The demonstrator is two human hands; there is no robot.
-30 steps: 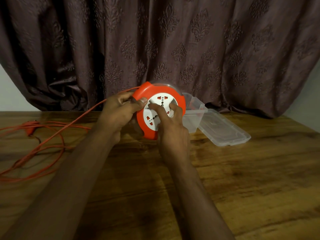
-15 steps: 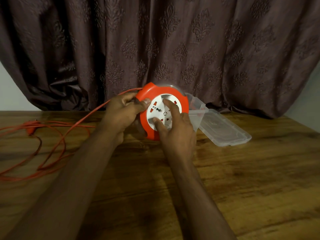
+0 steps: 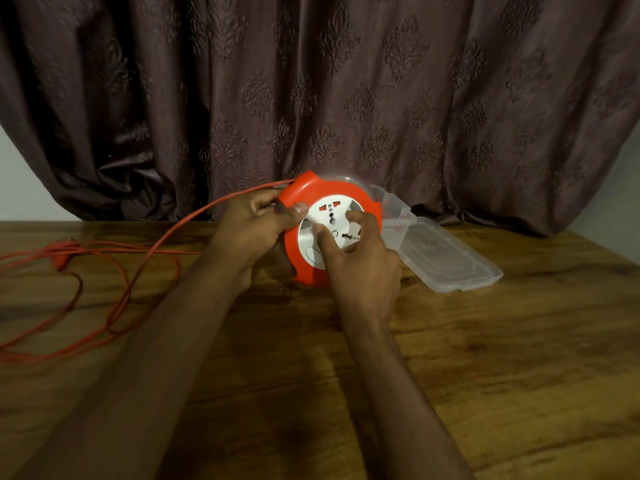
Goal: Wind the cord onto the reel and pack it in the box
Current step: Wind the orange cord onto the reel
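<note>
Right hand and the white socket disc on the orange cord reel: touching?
Touching. The head view shows the right hand with thumb and a finger pressed on the white socket disc of the orange cord reel.

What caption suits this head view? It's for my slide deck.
Left hand steadies the orange reel, right hand on its white dial; cord trails left.

The reel (image 3: 333, 233) is bright orange with a white socket face, and the cord (image 3: 145, 268) matches it (same orange). The box (image 3: 393, 216) and lid (image 3: 446, 261) are clear plastic; the table (image 3: 485, 358) shows brown wood grain, and the curtain (image 3: 346, 81) is dark brown with damask motifs.
</note>
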